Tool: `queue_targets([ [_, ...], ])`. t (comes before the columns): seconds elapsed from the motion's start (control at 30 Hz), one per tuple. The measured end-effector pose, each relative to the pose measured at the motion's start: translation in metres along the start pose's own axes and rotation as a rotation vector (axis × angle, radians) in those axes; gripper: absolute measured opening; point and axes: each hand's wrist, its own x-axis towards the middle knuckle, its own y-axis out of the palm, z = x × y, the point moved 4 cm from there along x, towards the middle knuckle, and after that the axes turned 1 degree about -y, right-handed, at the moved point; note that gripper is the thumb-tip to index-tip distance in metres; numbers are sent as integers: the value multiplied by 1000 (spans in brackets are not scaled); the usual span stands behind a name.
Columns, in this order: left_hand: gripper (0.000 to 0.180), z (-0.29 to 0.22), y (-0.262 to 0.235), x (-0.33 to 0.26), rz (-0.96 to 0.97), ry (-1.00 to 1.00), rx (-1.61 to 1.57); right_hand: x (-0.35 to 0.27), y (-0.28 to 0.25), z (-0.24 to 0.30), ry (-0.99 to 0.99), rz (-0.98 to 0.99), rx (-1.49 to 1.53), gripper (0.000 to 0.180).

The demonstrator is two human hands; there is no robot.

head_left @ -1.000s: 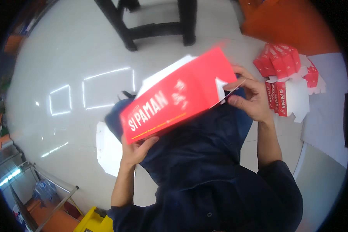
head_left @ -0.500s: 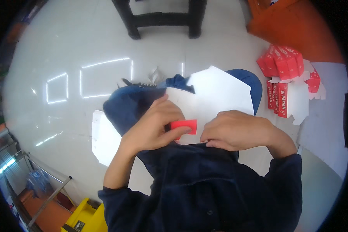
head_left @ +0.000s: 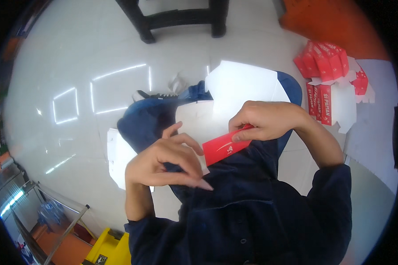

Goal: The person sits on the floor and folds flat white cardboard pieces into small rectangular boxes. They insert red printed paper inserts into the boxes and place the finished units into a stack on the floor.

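Observation:
A cardboard box blank (head_left: 192, 119), white inside, lies across my lap, with a red printed panel (head_left: 221, 150) turned up at its near edge. My right hand (head_left: 269, 121) pinches that red panel at its right end between thumb and fingers. At the panel's left end my left hand (head_left: 166, 161) is off the card, its fingers apart and slightly blurred. Another white sheet of card (head_left: 245, 84) rests over my right thigh, beyond the right hand. How the red panel joins the blank is partly hidden behind my hands.
Several red-and-white cartons (head_left: 325, 62) are piled at the right, beside a pale board (head_left: 373, 128). White card (head_left: 119, 159) sits by my left leg. A black stool (head_left: 181, 18) stands ahead; a yellow object (head_left: 110, 249) and metal rail (head_left: 70, 221) are at lower left.
My left hand has let go of the red flap and drawn back toward me, fingers spreading. The right hand has moved up and now grips the red panel, which shows more of its face.

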Motion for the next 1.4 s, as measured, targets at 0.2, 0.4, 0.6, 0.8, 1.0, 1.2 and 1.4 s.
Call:
queue_targets([
  [0.2, 16, 3, 27, 9, -590, 75, 400, 3, 6, 8, -72, -129, 188, 22],
  [0.4, 31, 7, 44, 9, -779, 118, 607, 4, 5, 18, -49, -70, 209, 25],
  [0.6, 31, 4, 48, 11, -789, 145, 676, 8, 6, 20, 8, -29, 152, 36],
  [0.8, 24, -1, 47, 18, -506, 155, 667, 10, 4, 28, 31, 5, 148, 34],
  [1.0, 16, -3, 38, 22, -437, 41, 619, 11, -8, 34, 64, -38, 63, 37],
  [1.2, 9, -7, 29, 29, -350, -44, 626, 5, -19, 52, -68, -411, -301, 30],
  [1.4, 9, 4, 2, 2, -659, -119, 461, -37, 23, 58, -221, -1172, -139, 28],
])
